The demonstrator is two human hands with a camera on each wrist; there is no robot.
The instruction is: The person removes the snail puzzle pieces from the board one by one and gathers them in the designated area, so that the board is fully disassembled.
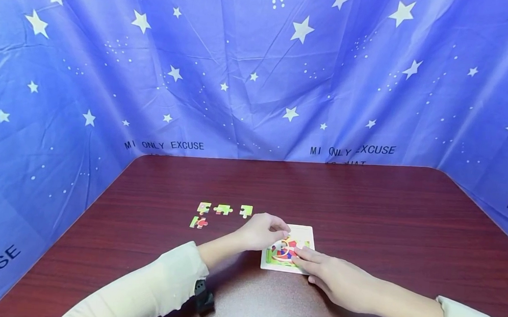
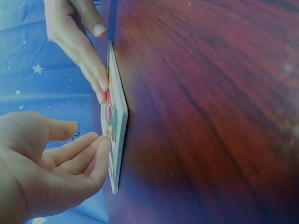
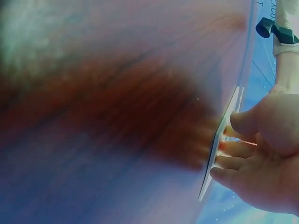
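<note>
A white-framed jigsaw puzzle [image 1: 285, 268] lies flat on the table, its picture part filled with red, blue and green pieces. Over its left side reaches my left hand [image 1: 261, 231], fingers gently bent. In the left wrist view the left hand [image 2: 70, 163] has its thumb apart from the fingers, whose tips are right at the puzzle's surface, with nothing showing between them. From the right, my right hand [image 1: 338, 280] rests straight fingers on the pieces. The right wrist view shows these fingers [image 3: 236, 162] along the puzzle's edge.
Several loose jigsaw pieces lie left of the puzzle: a green one [image 1: 246, 210], another green one [image 1: 223, 209], a corner-shaped one [image 1: 204, 207] and a red-and-green one [image 1: 199, 222]. A starry blue curtain [image 1: 242, 79] surrounds the dark red wooden table [image 1: 365, 210].
</note>
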